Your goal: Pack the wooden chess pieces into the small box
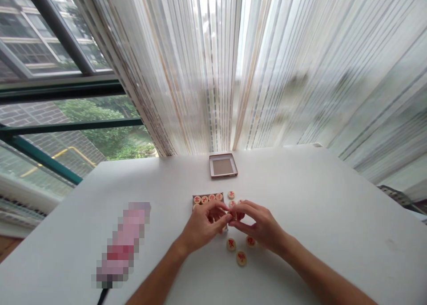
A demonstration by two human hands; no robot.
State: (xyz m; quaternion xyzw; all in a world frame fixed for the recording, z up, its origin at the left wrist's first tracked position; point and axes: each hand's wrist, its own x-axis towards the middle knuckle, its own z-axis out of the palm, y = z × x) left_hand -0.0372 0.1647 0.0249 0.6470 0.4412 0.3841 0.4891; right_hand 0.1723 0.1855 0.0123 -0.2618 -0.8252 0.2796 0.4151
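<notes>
A small brown box holding round pale chess pieces with red characters sits mid-table. My left hand hovers over the box, fingers curled in a pinch. My right hand meets it fingertip to fingertip and pinches a round piece between thumb and fingers. Whether the left fingers also grip that piece is unclear. Loose pieces lie beside the box and near my wrists.
The box's lid lies upside down farther back on the white table. A blurred pink object lies at the left with a dark cord. Striped sheer curtains hang behind the table, and a window is at the left.
</notes>
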